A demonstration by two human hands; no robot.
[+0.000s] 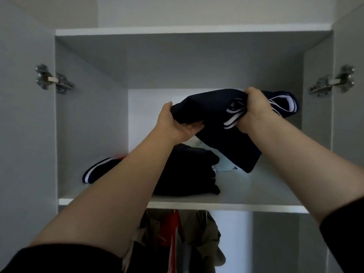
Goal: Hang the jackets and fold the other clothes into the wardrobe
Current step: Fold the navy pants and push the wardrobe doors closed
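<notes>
You face an open white wardrobe (90,123), its matte panels flat and smooth, with a metal hinge (54,79) on the door far left of your fingers. Below and left of your left hand (175,125), a folded dark pile (185,172) with a white-striped edge lies on the shelf (256,188), soft and slumped. Your left hand has its fingers curled under the navy garment (212,115), thumb over the top, supporting one end. The garment, a limp knit with white stripes, hangs between both hands above the shelf, not yet set down; likely you hold it spread to keep the fold intact. Your right hand (254,111) grips the striped end, fingers clamped on bunched cloth. Far below your fingers, jackets (189,239) hang under the shelf.
</notes>
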